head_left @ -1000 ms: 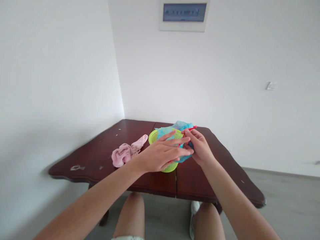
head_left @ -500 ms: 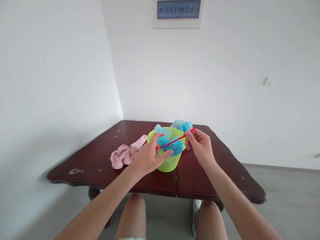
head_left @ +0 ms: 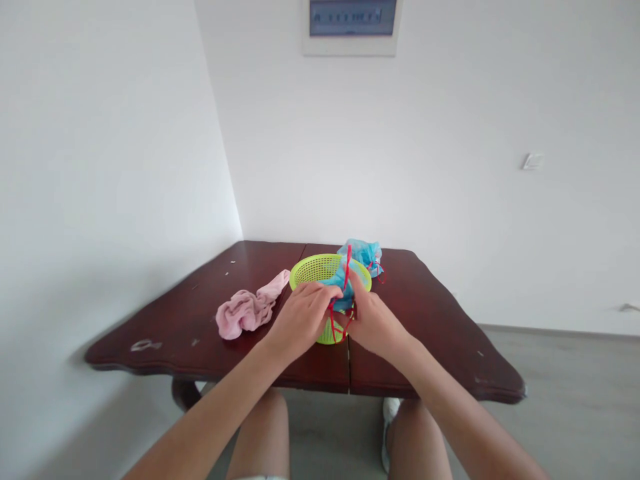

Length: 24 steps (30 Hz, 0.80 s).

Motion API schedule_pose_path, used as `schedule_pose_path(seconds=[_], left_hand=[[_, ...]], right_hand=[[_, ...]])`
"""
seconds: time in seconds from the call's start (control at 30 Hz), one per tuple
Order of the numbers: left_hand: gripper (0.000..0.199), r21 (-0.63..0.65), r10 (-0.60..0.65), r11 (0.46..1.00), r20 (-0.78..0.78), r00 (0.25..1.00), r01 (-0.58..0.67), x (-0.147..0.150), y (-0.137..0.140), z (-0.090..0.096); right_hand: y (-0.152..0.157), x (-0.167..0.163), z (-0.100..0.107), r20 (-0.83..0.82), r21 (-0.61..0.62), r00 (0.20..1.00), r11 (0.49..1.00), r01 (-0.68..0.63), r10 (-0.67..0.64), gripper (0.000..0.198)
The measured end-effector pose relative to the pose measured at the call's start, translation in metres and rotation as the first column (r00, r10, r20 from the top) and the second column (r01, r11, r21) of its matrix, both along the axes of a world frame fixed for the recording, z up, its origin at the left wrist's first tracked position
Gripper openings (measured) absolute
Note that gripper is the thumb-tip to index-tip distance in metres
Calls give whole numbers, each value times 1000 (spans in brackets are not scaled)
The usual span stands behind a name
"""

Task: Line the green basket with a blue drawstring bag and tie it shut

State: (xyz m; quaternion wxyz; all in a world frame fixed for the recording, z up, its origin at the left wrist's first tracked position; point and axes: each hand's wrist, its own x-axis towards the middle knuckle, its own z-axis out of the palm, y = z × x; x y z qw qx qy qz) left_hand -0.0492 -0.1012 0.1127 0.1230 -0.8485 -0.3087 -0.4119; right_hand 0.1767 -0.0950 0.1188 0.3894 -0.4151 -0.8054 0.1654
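A blue see-through plastic drawstring bag (head_left: pixel 343 301) is bunched up between my hands, over the near rim of a lime-green plastic basket (head_left: pixel 306 270). My left hand (head_left: pixel 303 312) has its fingers closed on the left side of the bunched bag. From the right, my right hand (head_left: pixel 374 315) grips the bag close to its red drawstring (head_left: pixel 348 263), one end of which sticks up past the fingers. Thin red loops hang below the hands in front of the basket. My fingers hide part of the bag and the basket's front.
A crumpled pink cloth (head_left: pixel 245 312) lies left of the basket. Behind the basket, to its right, rests another blue plastic bag (head_left: pixel 367 253) with red string. All stand on a dark brown wooden table (head_left: pixel 425 333) with wavy edges, against a white wall.
My hands have come closer together. The red drawstring, stretched taut between them before, now hangs in loops with one end upright. The bag is gathered nearer to me, baring more of the basket's inside.
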Motion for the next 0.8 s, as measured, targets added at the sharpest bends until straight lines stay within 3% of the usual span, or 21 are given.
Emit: schedule_pose_path(seconds=[0.1,0.2,0.3,0.37,0.47,0.53,0.63,0.73,0.8], left_hand=[[39,20,-33,999,108,994,31,-1,-5,-9],[33,60,90,993,214,973,-105,-10,-8,-14],[31,-9,124,992,248,961,-126,-21,-13,-22],[34,-84,96,994,265,959,-76,-29,-18,-37],[33,-142,128,987,379,916,-80,-49,-19,-78],[22,-221,198,969,432,880,-109,-66,-15,-116],[17,-402,323,902,394,860,-154,-89,-3,-176],[21,-471,385,857,312,868,-210,-99,7,-220],[21,-462,413,842,223,883,-278,-97,9,-235]], right_hand=[[4,-10,3,-70,-3,969,971,-239,238,70],[3,-19,6,-141,8,917,926,-377,374,47],[4,-24,2,-170,7,901,915,-403,398,57],[9,-21,2,-152,46,920,933,-358,361,74],[24,-10,15,32,238,958,929,-284,285,95],[37,-3,34,237,391,956,883,-259,175,102],[62,-1,69,462,573,884,784,-238,-69,100],[95,-4,100,527,665,811,717,-208,-254,93],[122,-7,117,515,701,790,693,-166,-332,90]])
